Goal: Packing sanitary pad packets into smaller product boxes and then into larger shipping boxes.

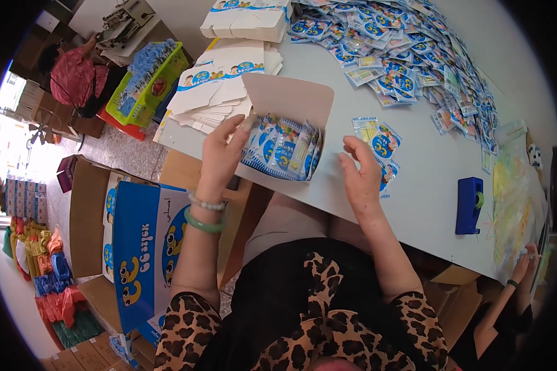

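Observation:
A white carton (291, 93) with its lid raised stands at the near table edge, filled with small blue-and-white printed packets (278, 148). At its left side is my left hand (224, 151), thumb and fingers apart, fingertips by the carton's left edge; whether they touch it I cannot tell. That wrist wears a beaded bracelet and a green bangle. To the right of the carton, my right hand (362, 179) hovers with its fingers loosely bent and thumb apart, holding nothing I can see. Just beyond it lie a few loose packets (384, 141), partly hidden by the hand.
A large heap of packets (402, 43) covers the table's far right. Flattened cartons (213, 80) are stacked at left. A blue tape dispenser (470, 207) stands at right. Below left is a large blue box (145, 247). Other people work at far left and lower right.

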Available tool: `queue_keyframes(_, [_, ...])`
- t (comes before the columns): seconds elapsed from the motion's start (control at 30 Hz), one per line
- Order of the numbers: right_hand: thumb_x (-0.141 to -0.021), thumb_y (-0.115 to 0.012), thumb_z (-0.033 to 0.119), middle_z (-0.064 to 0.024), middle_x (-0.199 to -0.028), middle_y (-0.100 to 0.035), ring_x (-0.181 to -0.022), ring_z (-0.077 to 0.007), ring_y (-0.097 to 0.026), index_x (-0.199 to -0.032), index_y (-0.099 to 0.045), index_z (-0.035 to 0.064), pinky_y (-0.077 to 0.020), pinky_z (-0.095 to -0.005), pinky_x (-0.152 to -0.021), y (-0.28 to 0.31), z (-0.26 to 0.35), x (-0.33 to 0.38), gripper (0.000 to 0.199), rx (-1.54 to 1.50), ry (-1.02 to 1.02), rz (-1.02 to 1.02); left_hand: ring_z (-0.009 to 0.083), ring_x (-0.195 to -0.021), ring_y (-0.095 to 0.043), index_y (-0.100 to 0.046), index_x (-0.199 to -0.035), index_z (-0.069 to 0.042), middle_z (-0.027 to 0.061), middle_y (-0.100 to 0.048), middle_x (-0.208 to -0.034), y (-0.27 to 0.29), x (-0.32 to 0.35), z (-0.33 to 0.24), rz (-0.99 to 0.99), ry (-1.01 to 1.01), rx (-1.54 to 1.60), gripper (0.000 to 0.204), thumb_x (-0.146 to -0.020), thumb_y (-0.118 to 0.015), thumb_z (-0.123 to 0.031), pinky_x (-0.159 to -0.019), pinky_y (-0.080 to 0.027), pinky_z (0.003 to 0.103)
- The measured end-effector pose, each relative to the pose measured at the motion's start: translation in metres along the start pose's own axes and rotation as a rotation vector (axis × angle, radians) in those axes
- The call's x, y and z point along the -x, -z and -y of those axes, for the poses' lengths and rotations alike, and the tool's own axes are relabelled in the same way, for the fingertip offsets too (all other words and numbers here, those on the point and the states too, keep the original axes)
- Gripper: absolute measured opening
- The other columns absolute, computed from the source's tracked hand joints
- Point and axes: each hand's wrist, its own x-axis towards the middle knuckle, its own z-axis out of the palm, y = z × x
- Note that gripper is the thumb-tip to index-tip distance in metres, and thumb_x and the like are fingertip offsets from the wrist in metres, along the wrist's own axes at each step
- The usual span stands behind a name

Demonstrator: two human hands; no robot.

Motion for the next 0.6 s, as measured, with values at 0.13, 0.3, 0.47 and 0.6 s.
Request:
queue_keyframes(0.13, [-0.090,-0.057,0.012,-0.0108,-0.118,-0.059,-0.110,-0.0203,-0.056,-0.122,-0.053,0.0003,-0.0436,-0.0313,-0.094,-0.015,-0.002,0.000,0.034,-0.246,-0.164,0.071,0.0243,-0.126,-0.044,-0.028,-0.143,0.006,0.0227,-0.047,-0.135,-0.029,0.004,0.013,0.228,-0.046,0.216,0.063,-0.093,-0.058,-0.016,-0.105,-0.035,0.033])
queue_keyframes(0.3, [-0.090,-0.057,0.016,-0.0139,-0.134,-0.049,-0.124,-0.0209,-0.046,-0.138,-0.040,-0.0014,-0.0357,-0.0325,-0.103,-0.005,-0.009,-0.012,0.054,-0.581,-0.352,0.153,0.0293,-0.127,-0.042,-0.016,-0.144,0.009,0.0255,-0.038,-0.139,-0.065,0.053,-0.017,0.239,-0.128,0.078,0.071,-0.089,-0.057,-0.009,-0.107,-0.032,0.035])
queue_keyframes(0.47, [-0.085,-0.055,0.008,-0.0154,-0.136,-0.047,-0.125,-0.0235,-0.045,-0.140,-0.034,-0.0035,-0.0342,-0.0306,-0.104,0.001,0.006,-0.016,0.060,-0.418,-0.355,0.268,0.0205,-0.118,-0.050,-0.029,-0.139,0.007,0.0169,-0.049,-0.129,-0.065,0.062,-0.033,0.209,0.064,0.485,0.051,-0.096,-0.049,-0.011,-0.101,-0.040,0.033])
queue_keyframes(0.6, [-0.083,-0.055,0.006,-0.0145,-0.127,-0.053,-0.120,-0.0229,-0.049,-0.135,-0.040,-0.0011,-0.0346,-0.0311,-0.104,-0.005,0.006,-0.017,0.054,-0.466,-0.358,0.205,0.0168,-0.108,-0.058,-0.047,-0.128,0.003,0.0111,-0.060,-0.114,-0.054,0.043,-0.018,0.095,0.329,0.757,0.038,-0.101,-0.044,-0.023,-0.092,-0.047,0.030])
